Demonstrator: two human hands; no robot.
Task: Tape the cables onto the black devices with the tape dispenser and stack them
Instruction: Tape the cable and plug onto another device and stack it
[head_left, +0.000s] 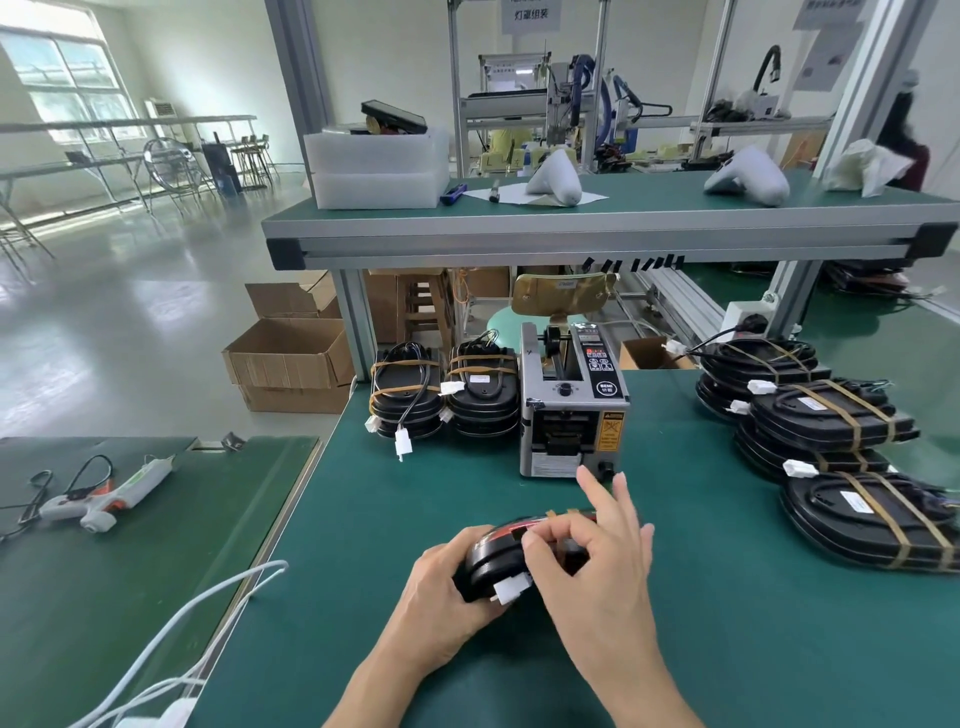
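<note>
Black device (491, 564) sits on the green table (675, 649) near the front edge, largely covered by both hands, so its full outline is hidden. From the head camera, the left hand (441, 587) grips its left end with curled fingers; the right hand (587, 545) pinches at its top with thumb and forefinger, other fingers lifted. What it pinches is hard to make out. A white connector (509, 591) pokes out below. Behind stands the tape dispenser (571, 410), flanked by taped stacks (447, 395) and, at right, stacks (831, 431) partly cut off.

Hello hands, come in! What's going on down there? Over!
Left hand grips black device. Right hand pinches tape on it. Tape dispenser just behind, nothing blocking.
</note>
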